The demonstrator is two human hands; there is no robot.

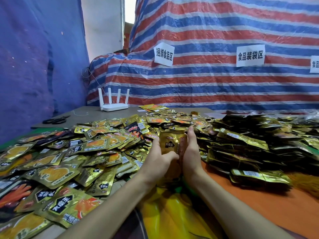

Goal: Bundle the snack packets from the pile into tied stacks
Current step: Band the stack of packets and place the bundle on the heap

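Observation:
A small stack of gold snack packets (172,144) stands on edge between my two hands at the middle of the table. My left hand (159,158) grips its left side, thumb laid across the front. My right hand (191,152) presses flat against its right side, fingers straight and pointing away from me. A broad loose pile of gold and orange packets (69,152) spreads over the left half of the table. Tied stacks of packets (241,149) lie heaped on the right.
Black scissors (56,120) and a bit of white string (80,113) lie at the far left of the table. A white router (114,105) stands behind the pile. Orange and yellow cloth (241,204) covers the table near me. A striped tarp (207,75) with paper signs hangs behind.

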